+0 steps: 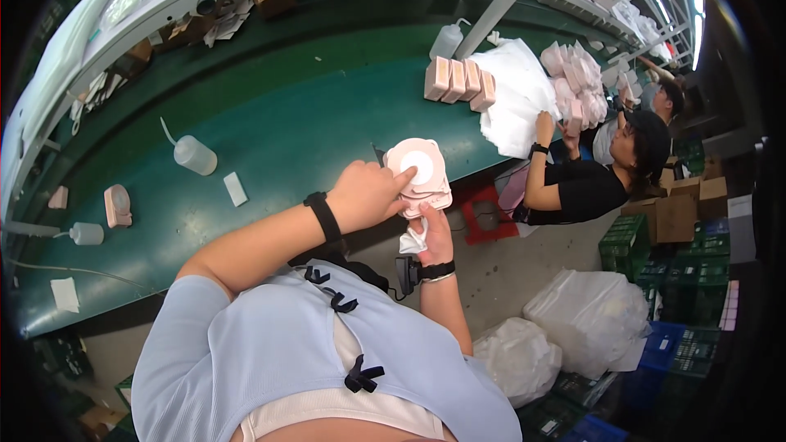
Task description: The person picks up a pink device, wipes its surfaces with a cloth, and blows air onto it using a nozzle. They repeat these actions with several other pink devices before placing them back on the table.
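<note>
A pale pink device [428, 159] with a round white disc [420, 166] on its face is held up in front of me, just off the near table edge. My right hand [436, 233] grips its lower end from below, thumb on the front. A crumpled white cloth [413, 239] hangs from that same hand. From the left, my left hand [364, 194] is closed at the device's side, its index finger reaching onto the white disc. What its other fingers touch is partly hidden.
On the green table [303, 127] are a squeeze bottle [195, 155], a small white block [235, 189] and another pink device [117, 206]. Several pink units [459, 82] stand near white sheeting [516, 90]. A co-worker [585, 172] sits at right; large plastic bags [588, 319] lie on the floor.
</note>
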`<state>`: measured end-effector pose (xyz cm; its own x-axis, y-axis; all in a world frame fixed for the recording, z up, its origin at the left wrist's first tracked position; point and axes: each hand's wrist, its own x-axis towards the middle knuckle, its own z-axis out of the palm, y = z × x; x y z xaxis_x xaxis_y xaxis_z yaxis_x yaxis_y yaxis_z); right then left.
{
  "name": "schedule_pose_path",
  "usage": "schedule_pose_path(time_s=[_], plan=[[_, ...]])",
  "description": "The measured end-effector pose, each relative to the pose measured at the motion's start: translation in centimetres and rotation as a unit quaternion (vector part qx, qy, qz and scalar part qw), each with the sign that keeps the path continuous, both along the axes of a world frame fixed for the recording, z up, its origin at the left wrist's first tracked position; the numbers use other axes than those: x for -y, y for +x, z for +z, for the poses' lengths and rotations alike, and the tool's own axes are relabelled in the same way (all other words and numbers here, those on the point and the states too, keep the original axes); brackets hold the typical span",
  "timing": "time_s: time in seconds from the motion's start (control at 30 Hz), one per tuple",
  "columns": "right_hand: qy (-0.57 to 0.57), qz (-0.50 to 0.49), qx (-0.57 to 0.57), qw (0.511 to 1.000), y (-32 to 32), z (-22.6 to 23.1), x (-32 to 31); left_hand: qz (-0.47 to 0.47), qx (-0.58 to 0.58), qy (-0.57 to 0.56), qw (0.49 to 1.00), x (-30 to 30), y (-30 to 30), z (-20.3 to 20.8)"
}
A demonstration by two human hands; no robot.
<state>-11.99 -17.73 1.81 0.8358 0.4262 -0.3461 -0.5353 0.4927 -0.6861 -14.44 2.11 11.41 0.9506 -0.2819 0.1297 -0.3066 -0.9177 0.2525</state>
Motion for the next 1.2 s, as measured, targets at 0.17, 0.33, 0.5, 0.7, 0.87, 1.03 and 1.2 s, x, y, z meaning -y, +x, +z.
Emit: schedule_pose_path(time_s=[0.17,0.33,0.5,0.7,0.87,1.03,1.2], plan=[[0.013,-0.001,0.016,1.0,0.3,-1.2,1.8,-0.006,-0.051,0.03,0.998,2.3,0.3,0.6],[0.002,-0.002,0.009,1.0,0.1,-2.4,2.5,-0.027,-0.026,0.044,0.998,3.3,0.5,0.0],[0.038,-0.002,-0.026,0.999,-0.4,-4.2,3.0,-0.044,-0.024,0.046,0.998,3.7,0.7,-0.2],[0.079,0.021,-0.044,0.996,-0.2,-5.4,3.1,-0.044,-0.034,0.056,0.997,3.5,0.9,-0.2],[0.073,0.031,-0.056,0.995,-0.2,-5.7,3.4,-0.046,-0.028,0.035,0.998,3.8,1.1,-0.7],[0.049,0.018,-0.069,0.996,-0.5,-5.2,2.5,-0.045,-0.038,0.034,0.998,3.3,1.0,-1.0],[0.036,0.032,-0.064,0.997,-0.6,-5.4,3.0,-0.043,-0.084,0.029,0.995,3.4,1.1,-1.2]])
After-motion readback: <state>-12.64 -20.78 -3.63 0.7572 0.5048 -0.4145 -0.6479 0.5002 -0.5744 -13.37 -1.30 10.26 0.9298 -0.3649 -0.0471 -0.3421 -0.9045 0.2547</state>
